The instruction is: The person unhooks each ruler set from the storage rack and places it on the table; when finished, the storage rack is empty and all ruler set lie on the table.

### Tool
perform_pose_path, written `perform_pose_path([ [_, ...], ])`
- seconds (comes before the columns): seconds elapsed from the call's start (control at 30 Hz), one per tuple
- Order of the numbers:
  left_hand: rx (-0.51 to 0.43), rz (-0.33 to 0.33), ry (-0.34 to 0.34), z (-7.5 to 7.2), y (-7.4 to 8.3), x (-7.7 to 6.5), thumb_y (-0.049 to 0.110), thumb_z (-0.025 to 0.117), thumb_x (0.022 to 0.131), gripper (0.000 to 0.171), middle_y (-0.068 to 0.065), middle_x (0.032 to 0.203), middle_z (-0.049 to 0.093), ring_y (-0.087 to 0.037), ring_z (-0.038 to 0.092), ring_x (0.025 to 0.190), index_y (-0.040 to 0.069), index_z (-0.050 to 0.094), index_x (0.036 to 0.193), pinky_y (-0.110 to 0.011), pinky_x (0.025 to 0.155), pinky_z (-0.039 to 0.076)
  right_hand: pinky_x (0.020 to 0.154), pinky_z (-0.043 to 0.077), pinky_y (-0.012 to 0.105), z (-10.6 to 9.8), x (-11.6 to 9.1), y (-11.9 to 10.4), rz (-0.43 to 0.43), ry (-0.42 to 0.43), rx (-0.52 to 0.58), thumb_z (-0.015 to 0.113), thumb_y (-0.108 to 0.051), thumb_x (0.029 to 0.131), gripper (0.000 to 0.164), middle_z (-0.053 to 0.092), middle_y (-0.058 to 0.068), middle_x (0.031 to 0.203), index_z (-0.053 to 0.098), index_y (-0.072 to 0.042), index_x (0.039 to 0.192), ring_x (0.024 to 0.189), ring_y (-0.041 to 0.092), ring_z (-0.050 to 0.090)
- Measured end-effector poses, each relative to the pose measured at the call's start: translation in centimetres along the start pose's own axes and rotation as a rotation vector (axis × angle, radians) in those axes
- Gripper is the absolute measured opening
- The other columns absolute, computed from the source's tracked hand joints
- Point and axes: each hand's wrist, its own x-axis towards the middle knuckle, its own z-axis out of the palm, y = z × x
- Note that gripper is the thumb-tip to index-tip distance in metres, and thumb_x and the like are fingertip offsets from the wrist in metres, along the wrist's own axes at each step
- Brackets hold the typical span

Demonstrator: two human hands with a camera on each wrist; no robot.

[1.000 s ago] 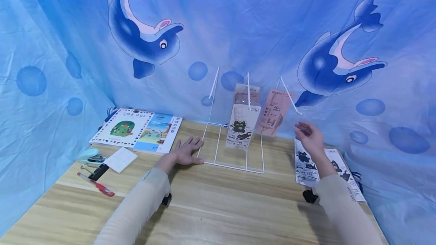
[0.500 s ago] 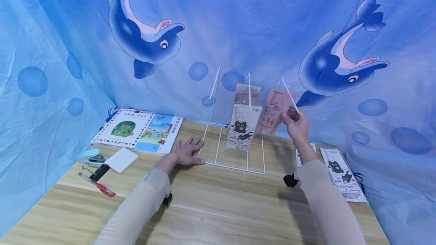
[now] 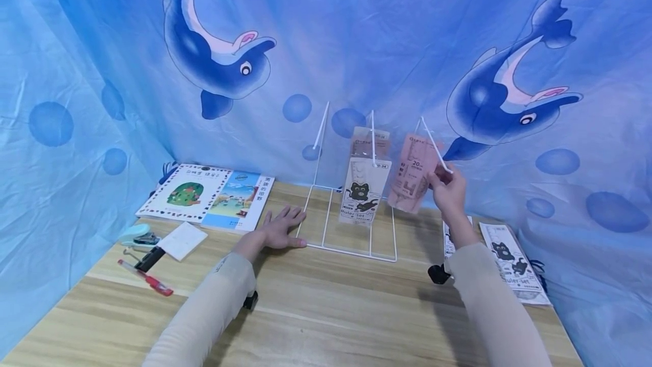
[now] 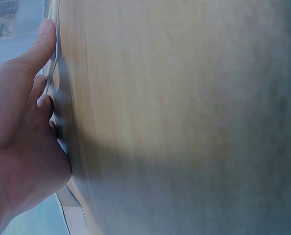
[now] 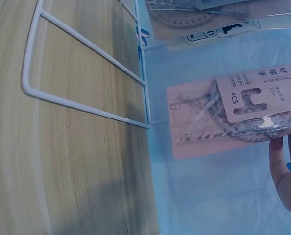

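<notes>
A white wire rack (image 3: 351, 252) stands on the table, its prongs jutting forward. On the right prong hangs a pink ruler set (image 3: 410, 177) in clear plastic; my right hand (image 3: 449, 190) pinches its right edge near the prong's tip. The right wrist view shows the pink ruler set (image 5: 233, 110) with a protractor and rulers inside, fingertips at its edge. Black-cat ruler sets (image 3: 363, 191) hang on the middle prong. My left hand (image 3: 279, 227) lies with fingers extended, touching the rack's left base wire. In the left wrist view, the left hand (image 4: 23, 107) rests along the wire.
Two books (image 3: 204, 197) lie at the back left. Nearby are a mint stapler (image 3: 136, 234), a white paper pad (image 3: 182, 240), a black binder clip (image 3: 150, 258) and a red pen (image 3: 148, 277). More cat ruler sets (image 3: 511, 259) lie on the right. A blue dolphin curtain (image 3: 356, 44) hangs behind.
My right hand has come from above the ruler sets on the right to the pink set. That set has since slid forward along the prong. The left hand stays put.
</notes>
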Motion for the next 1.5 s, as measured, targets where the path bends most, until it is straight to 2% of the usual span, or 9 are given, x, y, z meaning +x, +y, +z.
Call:
perform_pose_path([
  [0.33, 0.001, -0.006, -0.009, 0.1, -0.1, 0.1, 0.058, 0.059, 0.088, 0.086, -0.004, 0.166, 0.008, -0.034, -0.001, 0.154, 0.022, 0.018, 0.156, -0.066, 0.119, -0.008, 0.066, 0.057, 0.014, -2.3, -2.5, -0.8, -0.060, -0.051, 0.082, 0.062, 0.002, 0.090, 0.020, 0.063, -0.014, 0.080, 0.062, -0.006, 0.108, 0.072, 0.001, 0.061],
  [0.57, 0.000, -0.011, -0.009, 0.0, 0.1, 0.0, 0.056, 0.059, 0.089, 0.085, -0.004, 0.166, 0.008, -0.034, -0.002, 0.154, 0.022, 0.018, 0.156, -0.066, 0.119, -0.008, 0.068, 0.059, 0.017, -4.0, -4.5, -1.6, -0.133, -0.163, 0.124, 0.064, 0.002, 0.088, 0.025, 0.066, -0.010, 0.087, 0.062, -0.005, 0.112, 0.077, 0.003, 0.064],
  [0.77, 0.000, -0.012, -0.012, -0.1, 0.2, 0.0, 0.056, 0.059, 0.089, 0.085, -0.004, 0.166, 0.008, -0.034, -0.001, 0.154, 0.022, 0.018, 0.156, -0.066, 0.119, -0.008, 0.066, 0.060, 0.021, -5.2, -5.9, -2.0, -0.169, -0.243, 0.215, 0.067, 0.001, 0.087, 0.023, 0.069, -0.007, 0.087, 0.062, -0.007, 0.107, 0.077, 0.006, 0.066],
  [1.03, 0.004, -0.009, -0.017, -0.1, 0.1, 0.0, 0.056, 0.059, 0.089, 0.086, -0.004, 0.166, 0.007, -0.034, -0.002, 0.154, 0.021, 0.018, 0.156, -0.066, 0.119, -0.009, 0.063, 0.059, 0.021, -6.7, -7.7, -1.8, -0.224, -0.268, 0.197, 0.065, 0.006, 0.086, 0.023, 0.069, -0.008, 0.083, 0.062, -0.005, 0.105, 0.072, 0.003, 0.065],
  [1.33, 0.000, -0.005, -0.015, -0.1, 0.0, 0.0, 0.057, 0.058, 0.089, 0.086, -0.004, 0.166, 0.007, -0.034, -0.001, 0.154, 0.021, 0.018, 0.156, -0.066, 0.119, -0.008, 0.062, 0.059, 0.021, -7.9, -9.3, -2.0, -0.269, -0.275, 0.179, 0.064, 0.011, 0.084, 0.023, 0.070, -0.007, 0.081, 0.062, 0.000, 0.104, 0.073, 0.003, 0.065],
  [1.5, 0.001, -0.003, -0.012, 0.0, 0.0, 0.0, 0.057, 0.058, 0.089, 0.086, -0.004, 0.166, 0.007, -0.034, -0.001, 0.154, 0.021, 0.018, 0.156, -0.066, 0.119, -0.009, 0.063, 0.059, 0.019, -8.8, -10.0, -2.2, -0.318, -0.286, 0.163, 0.064, 0.010, 0.085, 0.022, 0.070, -0.008, 0.083, 0.062, 0.000, 0.105, 0.074, 0.002, 0.066],
])
